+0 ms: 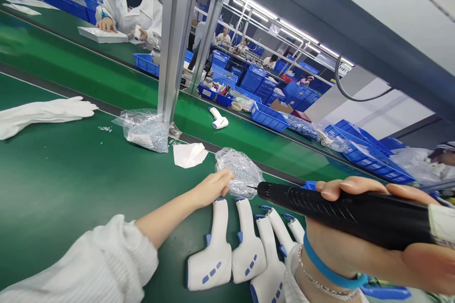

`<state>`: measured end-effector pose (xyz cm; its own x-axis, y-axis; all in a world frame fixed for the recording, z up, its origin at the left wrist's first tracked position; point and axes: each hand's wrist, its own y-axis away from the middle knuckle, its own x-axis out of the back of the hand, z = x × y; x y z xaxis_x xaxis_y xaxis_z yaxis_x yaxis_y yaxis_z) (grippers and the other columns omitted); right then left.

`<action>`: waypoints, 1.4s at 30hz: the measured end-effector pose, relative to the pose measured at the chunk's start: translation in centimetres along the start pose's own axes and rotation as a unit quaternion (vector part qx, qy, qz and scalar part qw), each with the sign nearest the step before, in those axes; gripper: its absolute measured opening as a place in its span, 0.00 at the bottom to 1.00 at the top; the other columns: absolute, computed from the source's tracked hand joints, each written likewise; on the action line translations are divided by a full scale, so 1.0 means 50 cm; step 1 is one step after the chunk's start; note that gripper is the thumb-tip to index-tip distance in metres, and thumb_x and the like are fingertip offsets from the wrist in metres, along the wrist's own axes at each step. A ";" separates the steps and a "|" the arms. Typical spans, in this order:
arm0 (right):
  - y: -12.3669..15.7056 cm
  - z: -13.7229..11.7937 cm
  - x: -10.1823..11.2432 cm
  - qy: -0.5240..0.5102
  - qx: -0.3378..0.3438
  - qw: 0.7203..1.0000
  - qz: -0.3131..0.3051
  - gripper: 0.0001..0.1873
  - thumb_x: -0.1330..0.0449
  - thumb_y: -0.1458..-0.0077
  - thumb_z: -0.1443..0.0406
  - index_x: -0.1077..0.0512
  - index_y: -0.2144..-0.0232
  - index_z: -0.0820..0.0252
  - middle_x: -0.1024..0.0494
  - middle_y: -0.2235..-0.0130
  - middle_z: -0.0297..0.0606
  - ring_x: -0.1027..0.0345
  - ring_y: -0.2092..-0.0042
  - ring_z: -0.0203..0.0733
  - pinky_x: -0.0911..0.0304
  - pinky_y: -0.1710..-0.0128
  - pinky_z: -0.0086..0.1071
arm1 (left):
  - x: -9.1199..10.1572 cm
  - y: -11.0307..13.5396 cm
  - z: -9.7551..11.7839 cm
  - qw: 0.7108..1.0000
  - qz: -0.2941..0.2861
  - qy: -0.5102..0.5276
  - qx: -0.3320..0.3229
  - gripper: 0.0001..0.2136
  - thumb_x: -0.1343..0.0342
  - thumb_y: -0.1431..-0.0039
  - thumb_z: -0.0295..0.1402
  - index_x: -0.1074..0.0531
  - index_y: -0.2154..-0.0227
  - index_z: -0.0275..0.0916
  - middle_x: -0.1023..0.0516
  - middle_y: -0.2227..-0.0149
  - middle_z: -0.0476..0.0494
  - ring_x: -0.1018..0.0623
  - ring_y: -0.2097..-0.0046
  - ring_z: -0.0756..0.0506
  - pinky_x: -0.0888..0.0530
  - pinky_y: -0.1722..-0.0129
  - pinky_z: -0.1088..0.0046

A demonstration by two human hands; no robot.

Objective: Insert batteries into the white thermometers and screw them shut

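Note:
My right hand (373, 241) is wrapped round a black electric screwdriver (341, 208), its thin bit pointing left. At the near edge of an open clear plastic bag of small screws (243, 170), my left hand (216, 183) has its fingers bent together. Whatever may be between those fingertips is too small to make out. Below the hands, several white and blue infrared thermometers (210, 260) lie side by side on the green work surface (106, 199). The right wrist and screwdriver cover some of them.
A second bag of screws (147, 132) stands by the metal post (174, 47), near loose screws, white paper (190, 155) and a white glove (46, 112). One thermometer (218, 118) lies on the green conveyor belt (202, 109). Across it, a co-worker (131, 14) handles a white box.

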<state>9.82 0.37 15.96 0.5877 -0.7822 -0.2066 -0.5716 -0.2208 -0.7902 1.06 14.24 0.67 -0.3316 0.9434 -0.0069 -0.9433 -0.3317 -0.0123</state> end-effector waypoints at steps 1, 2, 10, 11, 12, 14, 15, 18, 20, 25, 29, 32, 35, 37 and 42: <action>0.004 0.004 0.002 -0.007 -0.005 1.000 -0.009 0.26 0.38 0.54 0.44 0.32 0.64 0.59 0.28 0.72 0.33 0.38 0.75 0.38 0.40 0.77 0.34 | 0.002 0.024 -0.003 1.000 0.022 -0.015 -0.002 0.20 0.64 0.37 0.49 0.34 0.62 0.39 0.33 0.75 0.50 0.34 0.73 0.49 0.35 0.72 0.73; 0.009 0.009 0.002 -0.016 -0.015 1.000 -0.019 0.26 0.39 0.53 0.45 0.33 0.63 0.59 0.28 0.72 0.34 0.37 0.75 0.39 0.40 0.76 0.34 | -0.001 0.052 -0.004 0.999 0.034 -0.032 -0.008 0.18 0.61 0.38 0.48 0.33 0.64 0.40 0.32 0.74 0.49 0.33 0.70 0.48 0.34 0.69 0.71; 0.074 0.037 -0.055 -0.115 -0.164 0.968 -0.154 0.22 0.38 0.53 0.50 0.35 0.63 0.59 0.27 0.70 0.35 0.34 0.76 0.38 0.37 0.78 0.31 | -0.092 0.218 0.019 0.886 -0.133 -0.389 -0.215 0.26 0.48 0.44 0.44 0.40 0.44 0.39 0.39 0.39 0.36 0.40 0.39 0.35 0.45 0.40 0.50; 0.080 0.039 -0.064 -0.119 -0.168 0.964 -0.168 0.22 0.37 0.52 0.51 0.34 0.63 0.59 0.27 0.70 0.35 0.34 0.76 0.38 0.36 0.78 0.31 | -0.095 0.222 0.021 0.876 -0.150 -0.405 -0.214 0.27 0.48 0.43 0.44 0.41 0.43 0.38 0.41 0.38 0.36 0.42 0.38 0.35 0.47 0.40 0.49; 0.084 0.040 -0.071 -0.121 -0.170 0.962 -0.177 0.21 0.37 0.52 0.51 0.34 0.62 0.59 0.27 0.69 0.35 0.33 0.76 0.37 0.36 0.78 0.31 | -0.096 0.223 0.022 0.871 -0.162 -0.413 -0.211 0.28 0.48 0.43 0.44 0.42 0.42 0.37 0.42 0.37 0.35 0.43 0.37 0.35 0.47 0.39 0.49; 0.089 0.044 -0.080 -0.122 -0.170 0.959 -0.189 0.20 0.37 0.51 0.52 0.34 0.62 0.59 0.26 0.69 0.36 0.33 0.75 0.38 0.35 0.79 0.30 | -0.093 0.221 0.025 0.869 -0.171 -0.418 -0.203 0.28 0.48 0.43 0.43 0.42 0.42 0.36 0.43 0.37 0.34 0.44 0.37 0.35 0.48 0.39 0.49; 0.089 0.046 -0.082 -0.120 -0.171 0.959 -0.191 0.20 0.37 0.51 0.52 0.34 0.62 0.59 0.26 0.70 0.36 0.33 0.76 0.37 0.35 0.80 0.30 | -0.091 0.220 0.027 0.869 -0.174 -0.418 -0.200 0.29 0.48 0.43 0.43 0.42 0.42 0.35 0.43 0.37 0.33 0.44 0.37 0.35 0.48 0.39 0.48; 0.091 0.053 -0.085 -0.110 -0.171 0.960 -0.191 0.20 0.37 0.52 0.52 0.34 0.63 0.59 0.27 0.70 0.35 0.34 0.76 0.37 0.36 0.80 0.30 | -0.088 0.219 0.029 0.868 -0.172 -0.418 -0.206 0.29 0.47 0.43 0.43 0.41 0.42 0.34 0.42 0.38 0.32 0.42 0.37 0.35 0.46 0.40 0.48; 0.094 0.059 -0.086 -0.103 -0.170 0.961 -0.190 0.20 0.38 0.51 0.52 0.35 0.63 0.59 0.27 0.70 0.35 0.33 0.76 0.37 0.36 0.79 0.30 | -0.089 0.220 0.029 0.867 -0.168 -0.420 -0.210 0.29 0.46 0.43 0.44 0.40 0.43 0.33 0.41 0.38 0.32 0.41 0.38 0.35 0.46 0.40 0.48; 0.102 0.072 -0.088 -0.105 -0.197 0.953 -0.204 0.21 0.37 0.52 0.52 0.36 0.62 0.58 0.27 0.69 0.35 0.33 0.75 0.37 0.35 0.79 0.29 | -0.093 0.223 0.029 0.869 -0.159 -0.416 -0.214 0.30 0.44 0.45 0.44 0.39 0.43 0.32 0.39 0.39 0.31 0.41 0.38 0.36 0.47 0.39 0.48; 0.104 0.078 -0.090 -0.094 -0.197 0.952 -0.215 0.21 0.37 0.52 0.52 0.36 0.62 0.58 0.27 0.70 0.35 0.33 0.75 0.36 0.34 0.80 0.28 | -0.098 0.219 0.022 0.877 -0.157 -0.406 -0.202 0.31 0.46 0.42 0.40 0.46 0.40 0.31 0.40 0.38 0.34 0.42 0.37 0.39 0.47 0.38 0.51; 0.103 0.083 -0.090 -0.077 -0.185 0.951 -0.234 0.20 0.38 0.51 0.52 0.36 0.62 0.58 0.27 0.71 0.34 0.33 0.76 0.36 0.35 0.82 0.27 | -0.104 0.216 0.012 0.881 -0.156 -0.402 -0.195 0.29 0.49 0.39 0.34 0.51 0.38 0.31 0.41 0.38 0.37 0.44 0.36 0.42 0.51 0.36 0.55; 0.100 0.090 -0.093 -0.069 -0.185 0.946 -0.259 0.19 0.39 0.51 0.53 0.35 0.62 0.58 0.27 0.72 0.34 0.33 0.77 0.36 0.34 0.81 0.27 | -0.107 0.213 0.008 0.883 -0.168 -0.397 -0.188 0.30 0.49 0.39 0.34 0.52 0.38 0.29 0.42 0.38 0.36 0.45 0.35 0.43 0.52 0.36 0.56; 0.096 0.095 -0.098 -0.073 -0.189 0.940 -0.273 0.18 0.38 0.51 0.54 0.35 0.63 0.59 0.27 0.73 0.34 0.33 0.77 0.36 0.34 0.81 0.27 | -0.107 0.213 0.010 0.884 -0.179 -0.394 -0.180 0.30 0.49 0.40 0.33 0.52 0.38 0.28 0.42 0.38 0.34 0.46 0.35 0.42 0.50 0.36 0.54; 0.090 0.103 -0.107 -0.085 -0.200 0.933 -0.287 0.17 0.38 0.50 0.54 0.33 0.64 0.59 0.28 0.74 0.34 0.34 0.77 0.36 0.35 0.82 0.26 | -0.107 0.213 0.013 0.890 -0.172 -0.380 -0.183 0.31 0.47 0.41 0.32 0.52 0.38 0.27 0.40 0.39 0.33 0.44 0.36 0.41 0.48 0.37 0.52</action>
<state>7.04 6.58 10.51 0.9258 -0.3714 0.0699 -0.2816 -0.8013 -0.5279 -7.19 5.66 1.25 -0.0684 0.6728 0.7366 -0.9693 0.1300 -0.2087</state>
